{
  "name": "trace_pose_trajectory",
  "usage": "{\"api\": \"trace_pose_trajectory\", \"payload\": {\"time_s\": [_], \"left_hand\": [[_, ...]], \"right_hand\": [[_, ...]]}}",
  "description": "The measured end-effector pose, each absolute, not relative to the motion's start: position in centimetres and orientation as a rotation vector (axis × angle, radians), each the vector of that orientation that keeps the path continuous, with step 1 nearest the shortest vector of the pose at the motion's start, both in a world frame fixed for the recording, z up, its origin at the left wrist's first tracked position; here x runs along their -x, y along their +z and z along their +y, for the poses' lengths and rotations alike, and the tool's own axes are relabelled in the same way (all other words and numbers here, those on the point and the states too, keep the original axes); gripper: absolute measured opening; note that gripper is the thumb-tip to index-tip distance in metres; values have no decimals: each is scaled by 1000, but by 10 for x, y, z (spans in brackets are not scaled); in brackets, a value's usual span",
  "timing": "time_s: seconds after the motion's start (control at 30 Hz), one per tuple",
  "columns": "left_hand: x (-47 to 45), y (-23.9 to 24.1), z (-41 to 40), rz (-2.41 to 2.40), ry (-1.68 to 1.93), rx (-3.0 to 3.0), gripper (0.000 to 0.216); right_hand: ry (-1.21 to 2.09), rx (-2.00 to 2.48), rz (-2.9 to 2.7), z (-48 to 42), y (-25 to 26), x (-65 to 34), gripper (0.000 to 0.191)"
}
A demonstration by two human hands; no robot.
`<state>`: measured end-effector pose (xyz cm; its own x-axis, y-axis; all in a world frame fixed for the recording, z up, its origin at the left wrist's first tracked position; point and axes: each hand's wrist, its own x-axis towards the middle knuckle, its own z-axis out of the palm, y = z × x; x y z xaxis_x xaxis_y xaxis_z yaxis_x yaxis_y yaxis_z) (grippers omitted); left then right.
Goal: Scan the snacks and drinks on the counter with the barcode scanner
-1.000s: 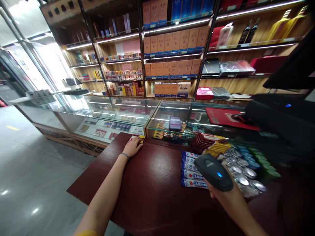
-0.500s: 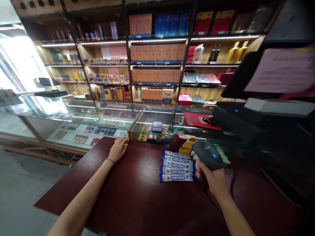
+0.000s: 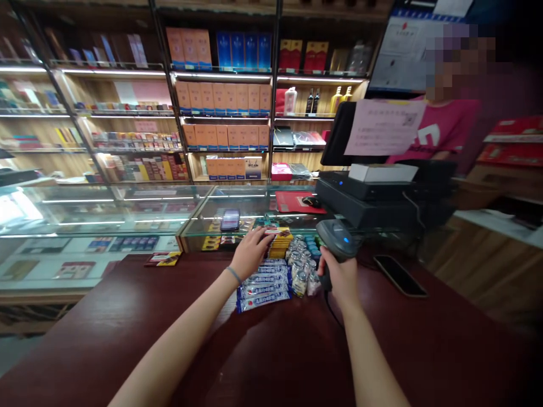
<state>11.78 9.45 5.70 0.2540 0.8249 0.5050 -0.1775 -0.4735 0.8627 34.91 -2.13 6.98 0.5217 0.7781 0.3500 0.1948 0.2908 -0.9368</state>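
My left hand (image 3: 250,255), with a band on its wrist, reaches over a stack of red-and-yellow packets (image 3: 280,244). Its fingers are stretched out at the stack's left side; whether they press on the top packet is hard to see. In my right hand (image 3: 344,278) is a black barcode scanner (image 3: 337,238) with a lit blue light, its cord hanging down. Blue-and-white snack sticks (image 3: 266,287) lie in a row below my left hand. Several small clear jars (image 3: 299,281) stand between the sticks and the scanner. One red-and-yellow packet (image 3: 163,259) rests alone at the counter's left edge.
The dark red counter (image 3: 271,362) meets a glass display case (image 3: 139,212). A phone (image 3: 400,275) lies at right, another device (image 3: 230,219) on the glass. Behind the dark till (image 3: 360,200) is a person in a pink shirt (image 3: 449,130). Stocked shelves line the back.
My left hand has left the packet at the counter's left edge and moved right to the stack. My right hand still holds the scanner. The view has turned right, bringing a person into sight.
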Motion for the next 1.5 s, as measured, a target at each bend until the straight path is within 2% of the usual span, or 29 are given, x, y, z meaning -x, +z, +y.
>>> {"api": "trace_pose_trajectory", "payload": {"time_s": [0.17, 0.27, 0.37, 0.57, 0.63, 0.77, 0.87, 0.97, 1.07, 1.3, 1.5], "left_hand": [[-172, 52, 108, 537, 1430, -1703, 31], [-186, 42, 116, 597, 1540, -1882, 21], [-190, 33, 117, 641, 1525, -2030, 20], [-185, 39, 113, 722, 1390, -1680, 30], [-180, 44, 112, 777, 1316, -1880, 30], [-159, 51, 110, 878, 1176, -2648, 32], [-134, 52, 105, 928, 1353, -2815, 29], [-108, 49, 96, 1077, 1626, -2555, 24], [-84, 38, 90, 1185, 1771, -2048, 20], [-32, -3, 87, 917, 1707, -923, 45], [-14, -32, 82, 765, 1709, -515, 36]], "right_hand": [[494, 1260, -943, -21, 71, -351, 43], [525, 1237, -917, -22, 72, -350, 40], [548, 1206, -914, -23, 74, -348, 37], [564, 1176, -893, -23, 74, -348, 36], [562, 1165, -903, -22, 73, -348, 39], [562, 1145, -894, -19, 68, -350, 43], [580, 1147, -895, -18, 65, -349, 44], [608, 1140, -895, -19, 64, -345, 44], [622, 1129, -936, -20, 65, -337, 42], [728, 1133, -1043, -25, 63, -310, 43], [755, 1205, -1318, -32, 55, -275, 39]]}}
